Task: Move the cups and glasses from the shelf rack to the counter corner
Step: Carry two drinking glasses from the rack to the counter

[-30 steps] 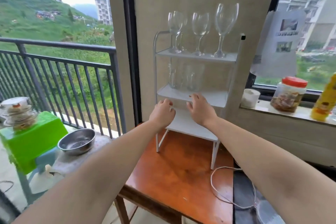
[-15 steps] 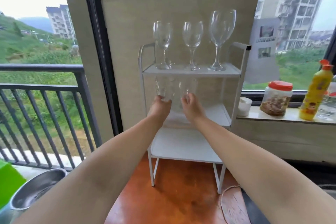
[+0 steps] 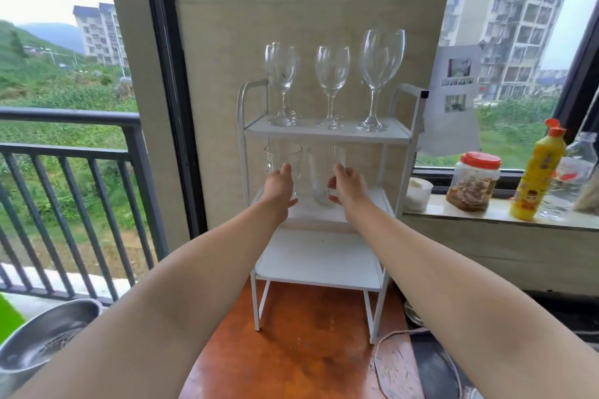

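Observation:
A white three-tier shelf rack (image 3: pixel 400 136) stands on an orange-brown wooden table (image 3: pixel 308 350) against the wall. Several clear wine glasses (image 3: pixel 332 71) stand on its top shelf. Two clear tumblers stand side by side on the middle shelf. My left hand (image 3: pixel 278 186) is wrapped around the lower part of the left tumbler (image 3: pixel 282 155). My right hand (image 3: pixel 349 186) curls around the right tumbler (image 3: pixel 321 168), its fingertips showing through the glass. Both tumblers rest on the shelf. The bottom shelf holds nothing.
The window sill on the right carries a small white cup (image 3: pixel 418 194), a red-lidded jar (image 3: pixel 475 183), a yellow bottle (image 3: pixel 538 175) and a clear plastic bottle (image 3: pixel 575 172). A steel bowl (image 3: pixel 42 343) sits low on the left by the balcony railing (image 3: pixel 71 152). A cord (image 3: pixel 385 353) lies on the table.
Both hands rose from the front edge of the lower shelves to the middle shelf and closed around the two tumblers. The view tilted up and moved closer to the rack.

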A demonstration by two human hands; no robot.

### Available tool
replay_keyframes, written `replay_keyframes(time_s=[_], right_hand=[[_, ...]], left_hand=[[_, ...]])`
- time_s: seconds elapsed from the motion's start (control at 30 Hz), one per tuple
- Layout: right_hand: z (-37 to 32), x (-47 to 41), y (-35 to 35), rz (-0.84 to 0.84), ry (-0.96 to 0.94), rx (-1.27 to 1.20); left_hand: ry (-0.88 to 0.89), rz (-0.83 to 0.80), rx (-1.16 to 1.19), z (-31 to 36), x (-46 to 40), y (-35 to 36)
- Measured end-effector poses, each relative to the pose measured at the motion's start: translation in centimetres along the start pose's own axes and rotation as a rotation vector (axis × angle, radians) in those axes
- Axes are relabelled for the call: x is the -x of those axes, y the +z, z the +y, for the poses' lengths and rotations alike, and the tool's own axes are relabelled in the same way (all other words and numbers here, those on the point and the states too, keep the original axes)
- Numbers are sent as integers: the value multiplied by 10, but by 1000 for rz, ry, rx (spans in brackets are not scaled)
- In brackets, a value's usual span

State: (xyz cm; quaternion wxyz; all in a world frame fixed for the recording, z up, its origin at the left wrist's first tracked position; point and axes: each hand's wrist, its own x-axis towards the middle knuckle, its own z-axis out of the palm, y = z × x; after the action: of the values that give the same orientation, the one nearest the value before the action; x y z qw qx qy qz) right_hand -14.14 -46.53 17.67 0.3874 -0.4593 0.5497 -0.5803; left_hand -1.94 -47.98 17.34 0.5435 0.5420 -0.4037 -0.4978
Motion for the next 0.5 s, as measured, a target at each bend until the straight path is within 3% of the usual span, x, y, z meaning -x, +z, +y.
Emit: replay_keyframes(time_s=[0.13, 0.5], right_hand=[[2, 20, -16, -25, -75, 97], [5, 120, -63, -41, -98, -36]], left_hand=[[8, 15, 81, -6, 28, 1], [95, 105, 134, -33, 135, -5]])
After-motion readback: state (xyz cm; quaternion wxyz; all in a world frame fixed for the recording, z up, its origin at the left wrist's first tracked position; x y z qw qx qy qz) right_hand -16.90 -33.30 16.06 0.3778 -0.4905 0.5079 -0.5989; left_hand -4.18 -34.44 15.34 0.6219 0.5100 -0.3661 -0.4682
